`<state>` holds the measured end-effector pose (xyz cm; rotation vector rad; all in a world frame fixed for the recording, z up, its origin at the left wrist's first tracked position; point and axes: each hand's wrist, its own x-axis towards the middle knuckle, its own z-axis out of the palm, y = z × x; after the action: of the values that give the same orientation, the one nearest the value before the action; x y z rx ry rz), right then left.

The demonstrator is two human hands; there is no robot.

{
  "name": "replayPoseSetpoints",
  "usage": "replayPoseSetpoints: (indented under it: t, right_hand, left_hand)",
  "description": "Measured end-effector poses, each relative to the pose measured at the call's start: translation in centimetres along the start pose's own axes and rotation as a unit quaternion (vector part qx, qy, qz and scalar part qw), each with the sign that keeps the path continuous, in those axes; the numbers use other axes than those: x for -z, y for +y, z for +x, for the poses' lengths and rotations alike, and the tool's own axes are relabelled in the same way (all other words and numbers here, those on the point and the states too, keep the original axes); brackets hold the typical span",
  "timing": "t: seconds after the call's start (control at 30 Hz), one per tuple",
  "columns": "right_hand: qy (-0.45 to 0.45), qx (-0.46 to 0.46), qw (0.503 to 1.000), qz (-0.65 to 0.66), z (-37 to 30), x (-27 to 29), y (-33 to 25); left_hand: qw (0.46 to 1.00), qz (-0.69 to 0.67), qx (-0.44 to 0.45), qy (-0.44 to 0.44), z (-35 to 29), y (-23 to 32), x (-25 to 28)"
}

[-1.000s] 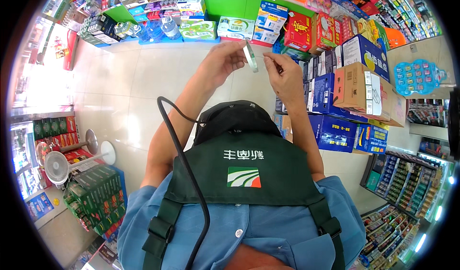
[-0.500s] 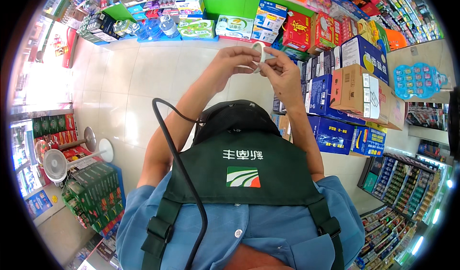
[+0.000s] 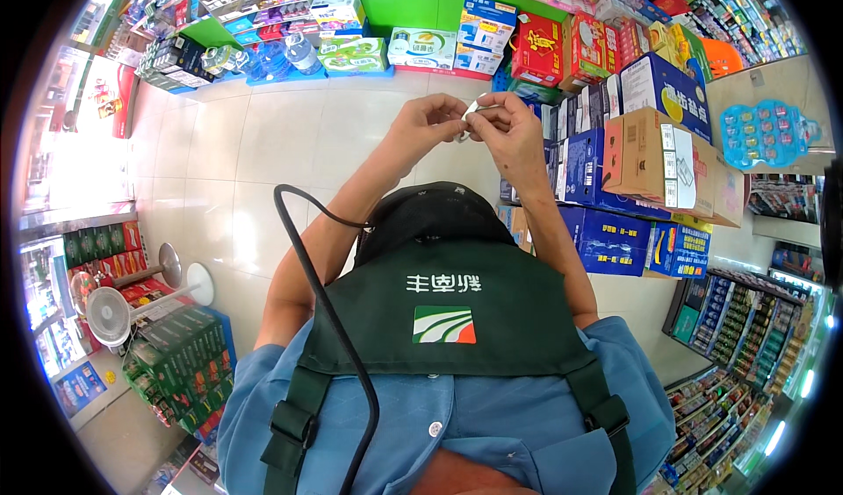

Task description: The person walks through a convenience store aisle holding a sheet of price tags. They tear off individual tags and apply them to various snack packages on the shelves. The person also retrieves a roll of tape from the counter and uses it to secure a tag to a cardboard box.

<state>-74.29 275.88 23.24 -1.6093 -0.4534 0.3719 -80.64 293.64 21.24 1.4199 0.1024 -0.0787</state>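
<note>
Between my two hands is a narrow white ring that looks like a roll of tape (image 3: 469, 118), seen almost edge-on. My left hand (image 3: 430, 119) pinches it from the left with thumb and fingers. From the other side, my right hand (image 3: 505, 125) holds its edge with thumb and forefinger, the other fingers curled. Both hands are raised in front of me over the pale tiled floor (image 3: 281, 135). Fingers cover part of the ring, so whether a strip is pulled loose cannot be made out.
Stacked cartons, blue (image 3: 628, 245) and brown (image 3: 645, 157), stand close by my right arm. Boxed goods (image 3: 421, 49) and water bottles (image 3: 301, 54) line the far shelf. Left are a white fan (image 3: 109, 316) and green cartons (image 3: 176, 355). A black cable (image 3: 320, 293) crosses my chest.
The ring has turned from showing its opening to nearly edge-on and sits slightly lower. My left thumb has closed in on it, and both hands have drawn closer together.
</note>
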Motion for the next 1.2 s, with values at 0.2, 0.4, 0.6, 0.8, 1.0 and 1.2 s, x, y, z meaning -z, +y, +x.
replayPoseSetpoints:
  t: [0.2, 0.4, 0.6, 0.8, 1.0, 1.2]
  right_hand:
    - [-0.018, -0.028, 0.999, 0.022, 0.1, 0.8, 0.1]
    - [-0.019, -0.024, 0.999, -0.019, 0.0, 1.8, -0.5]
    - [-0.011, 0.058, 0.988, -0.140, -0.2, 2.1, 0.3]
    - [0.007, 0.104, 0.975, -0.197, -0.4, 1.7, 1.0]
    - [-0.003, 0.052, 0.989, -0.140, -0.4, 2.4, 0.5]
    - [-0.026, 0.076, 0.985, -0.154, -0.6, 2.3, -0.1]
  left_hand:
    - [0.998, 0.059, -0.035, 0.003, 0.1, 0.5, -0.3]
    - [0.996, 0.094, -0.012, 0.003, -0.3, 0.8, -0.3]
    - [0.995, 0.101, -0.003, 0.007, -0.7, 1.2, -0.7]
    - [0.995, 0.105, -0.003, 0.003, -1.0, 0.7, -0.3]
    - [0.995, 0.104, 0.000, 0.006, -1.5, 1.1, -0.6]
    - [0.993, 0.121, 0.005, 0.012, -1.6, 1.5, -0.7]
